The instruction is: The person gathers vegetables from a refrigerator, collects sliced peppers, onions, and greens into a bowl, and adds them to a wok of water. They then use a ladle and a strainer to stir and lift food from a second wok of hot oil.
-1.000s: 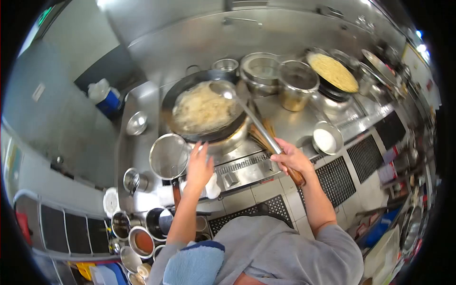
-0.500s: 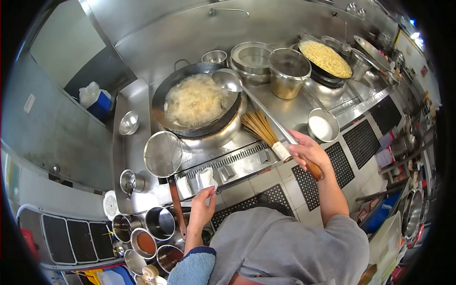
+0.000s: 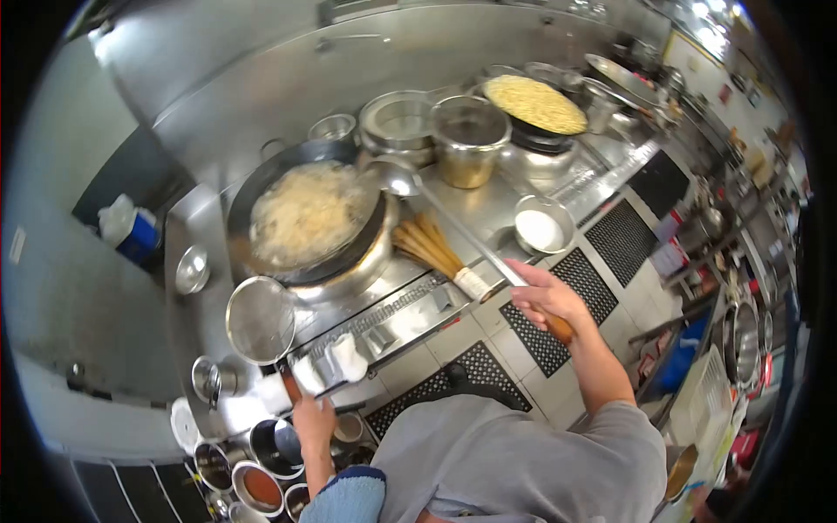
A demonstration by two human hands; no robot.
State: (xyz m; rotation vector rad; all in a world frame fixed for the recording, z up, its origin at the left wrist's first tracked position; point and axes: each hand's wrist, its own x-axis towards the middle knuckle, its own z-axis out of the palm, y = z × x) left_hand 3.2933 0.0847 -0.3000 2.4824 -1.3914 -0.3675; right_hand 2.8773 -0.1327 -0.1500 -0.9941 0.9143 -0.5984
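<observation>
My right hand (image 3: 551, 299) is wrapped round the wooden grip of a long ladle (image 3: 458, 231). The ladle's metal bowl rests at the right rim of a large black wok (image 3: 240, 205), where pale, foaming food (image 3: 305, 213) bubbles in oil. At the counter's front edge my left hand (image 3: 314, 423) closes on the wooden handle of a round mesh strainer (image 3: 261, 320). The strainer's mesh lies on the steel counter in front of the wok. Beside the left hand, a folded white cloth (image 3: 348, 357) hangs over the stove's front edge. A bamboo brush (image 3: 436, 253) lies under the ladle's shaft.
Right of the wok stand a metal pot (image 3: 471, 144) and a bowl of white powder or liquid (image 3: 540, 228). A second wok holds noodles (image 3: 536, 103). Several sauce pots, one with red-brown sauce (image 3: 260, 488), crowd the lower left. Black perforated mats (image 3: 558, 309) cover parts of the floor.
My left hand has left the white cloth and moved down-left onto the strainer's handle. The right hand keeps hold of the ladle. The whole view has shifted, moving the stove leftward.
</observation>
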